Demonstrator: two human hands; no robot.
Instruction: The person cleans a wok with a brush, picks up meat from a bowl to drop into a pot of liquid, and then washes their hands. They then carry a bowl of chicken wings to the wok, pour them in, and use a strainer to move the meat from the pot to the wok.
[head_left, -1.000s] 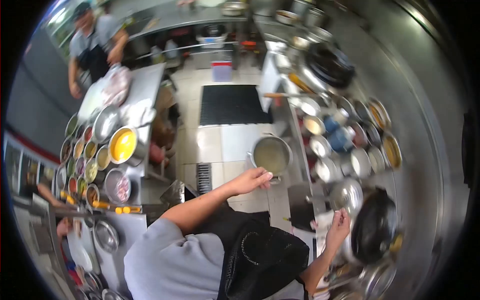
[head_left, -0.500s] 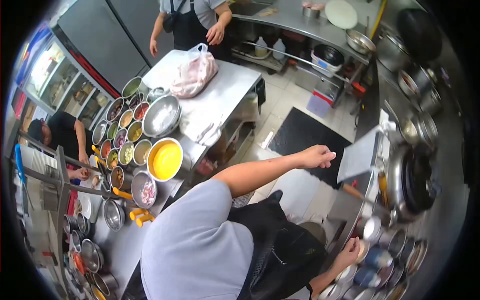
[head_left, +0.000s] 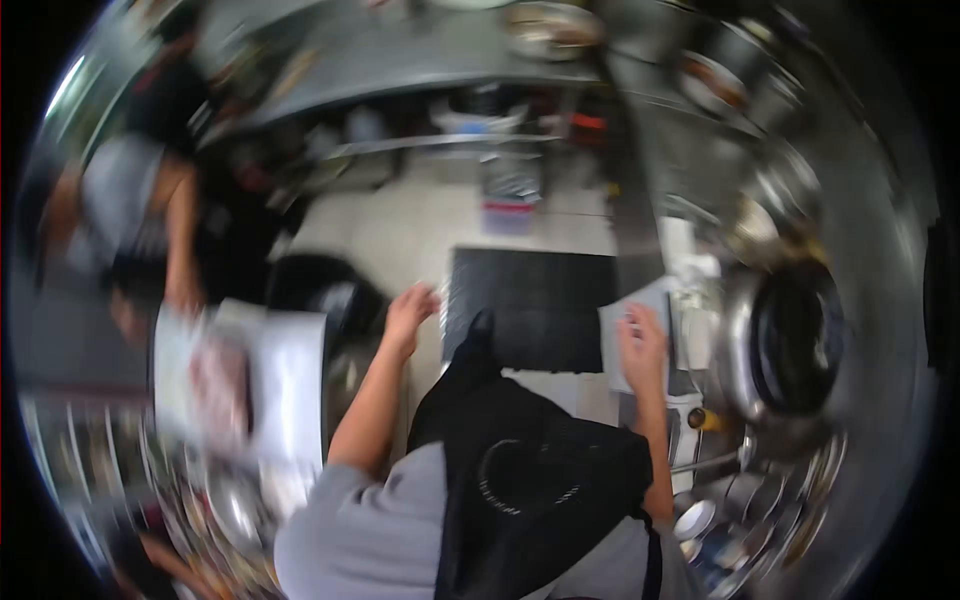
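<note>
My left hand (head_left: 408,318) at eleven o'clock and right hand (head_left: 641,345) at one have curled fingers, too blurred to show any pinch. A black mat (head_left: 530,310) lies on the floor at twelve, a pinkish bag (head_left: 220,385) on the table (head_left: 288,385) at ten.

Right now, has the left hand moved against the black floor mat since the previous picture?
Yes: in the view, the left hand has shifted left, from overlapping the black floor mat to beside its left edge.

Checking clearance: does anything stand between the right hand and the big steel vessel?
Yes: blurred white items lie between the right hand and the steel vessel in this view; how high they rise, I cannot tell.
</note>
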